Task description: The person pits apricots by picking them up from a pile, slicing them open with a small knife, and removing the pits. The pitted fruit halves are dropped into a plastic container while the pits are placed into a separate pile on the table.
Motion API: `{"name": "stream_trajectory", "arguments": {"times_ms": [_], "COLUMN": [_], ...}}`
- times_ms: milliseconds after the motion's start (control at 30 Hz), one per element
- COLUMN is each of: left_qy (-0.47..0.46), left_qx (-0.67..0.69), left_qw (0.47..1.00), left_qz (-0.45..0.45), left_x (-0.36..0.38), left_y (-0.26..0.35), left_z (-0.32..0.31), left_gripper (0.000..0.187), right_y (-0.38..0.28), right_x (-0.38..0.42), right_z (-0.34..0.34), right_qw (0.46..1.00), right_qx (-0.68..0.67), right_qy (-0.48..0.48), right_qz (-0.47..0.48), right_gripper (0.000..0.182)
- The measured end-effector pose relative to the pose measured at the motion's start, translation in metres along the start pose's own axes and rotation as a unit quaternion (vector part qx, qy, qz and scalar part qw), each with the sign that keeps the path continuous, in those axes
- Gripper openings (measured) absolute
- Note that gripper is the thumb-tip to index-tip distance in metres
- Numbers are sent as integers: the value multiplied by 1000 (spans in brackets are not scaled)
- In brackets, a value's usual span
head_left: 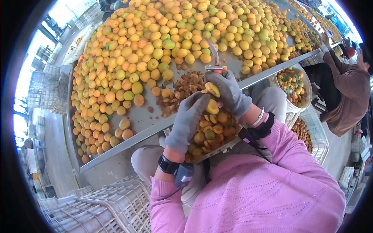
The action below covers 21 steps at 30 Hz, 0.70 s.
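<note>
Both my hands wear grey gloves over a container of halved apricots (210, 134) at the metal table's near edge. My right hand (229, 91) is closed round a tool with a metal head (215, 68) and a curved blade, and a cut apricot half (212, 89) shows at its fingers. My left hand (189, 118) is closed, fingertips pressed together beside the apricot halves; what it holds is hidden. A second yellow half (212, 106) shows just below, between the hands. A pile of brown pits (188, 86) lies on the table behind them.
Whole apricots (155, 42) cover much of the metal table (151, 132). White crates (101, 209) stand at lower left. On the right are a bucket of fruit scraps (291, 83), a crate of pits (302, 132) and a seated person in brown (347, 93).
</note>
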<state>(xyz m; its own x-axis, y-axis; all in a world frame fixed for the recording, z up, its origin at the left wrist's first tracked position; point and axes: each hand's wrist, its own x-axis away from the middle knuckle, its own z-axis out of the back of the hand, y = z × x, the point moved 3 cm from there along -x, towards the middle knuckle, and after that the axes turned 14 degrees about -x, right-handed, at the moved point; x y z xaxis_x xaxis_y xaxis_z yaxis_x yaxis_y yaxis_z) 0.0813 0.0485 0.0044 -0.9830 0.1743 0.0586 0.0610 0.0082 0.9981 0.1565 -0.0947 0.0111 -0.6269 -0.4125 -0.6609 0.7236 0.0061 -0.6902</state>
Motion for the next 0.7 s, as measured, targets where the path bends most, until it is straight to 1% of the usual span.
{"name": "stream_trajectory", "arguments": {"times_ms": [33, 67, 100, 133, 167, 200, 233, 300, 333, 400, 533, 600, 633, 667, 700], "left_qy": [21, 42, 54, 51, 73, 95, 93, 96, 96, 116, 108, 103, 101, 103, 98], "left_qx": [-3, -4, 13, 18, 19, 18, 18, 127, 125, 217, 244, 287, 301, 297, 305], "left_qw": [1000, 999, 997, 996, 996, 995, 995, 987, 987, 969, 963, 952, 948, 949, 947], "left_qz": [2, 10, 56, 76, 46, 14, 23, 29, 31, -20, -35, -30, -20, -28, -15], "left_x": [0, 1, -1, 0, -2, -3, -2, -4, -5, -7, -2, -4, -5, -5, -6], "left_y": [5, 5, -2, -6, -3, -3, -6, -8, -11, -11, 8, 2, -4, -9, -9], "left_z": [-6, -11, -10, -14, -14, -14, -15, -12, -12, -9, 0, 4, 7, 10, 10], "left_gripper": [27, 24, 21, 21, 21, 21, 21, 22, 22, 23, 22, 20, 20, 20, 20], "right_y": [-10, -16, -16, -14, -12, -8, -5, -7, -10, -15, -31, -39, -34, -33, -33], "right_x": [0, 0, 4, 10, 10, 10, 8, 0, -3, -8, -28, -38, -43, -48, -54], "right_z": [-6, -8, -11, -13, -13, -16, -19, -24, -27, -29, -35, -32, -27, -29, -29], "right_qw": [921, 918, 902, 884, 891, 887, 882, 870, 868, 869, 876, 838, 839, 842, 820], "right_qx": [-291, -291, -303, -314, -293, -294, -322, -376, -378, -333, -349, -355, -349, -352, -419], "right_qy": [99, 102, 110, 118, 112, 116, 130, 145, 147, 192, 184, 204, 189, 185, 217], "right_qz": [-239, -251, -287, -324, -328, -337, -317, -285, -286, -313, -279, -360, -371, -365, -324], "right_gripper": [17, 17, 19, 20, 19, 19, 18, 18, 18, 18, 17, 21, 23, 23, 23]}}
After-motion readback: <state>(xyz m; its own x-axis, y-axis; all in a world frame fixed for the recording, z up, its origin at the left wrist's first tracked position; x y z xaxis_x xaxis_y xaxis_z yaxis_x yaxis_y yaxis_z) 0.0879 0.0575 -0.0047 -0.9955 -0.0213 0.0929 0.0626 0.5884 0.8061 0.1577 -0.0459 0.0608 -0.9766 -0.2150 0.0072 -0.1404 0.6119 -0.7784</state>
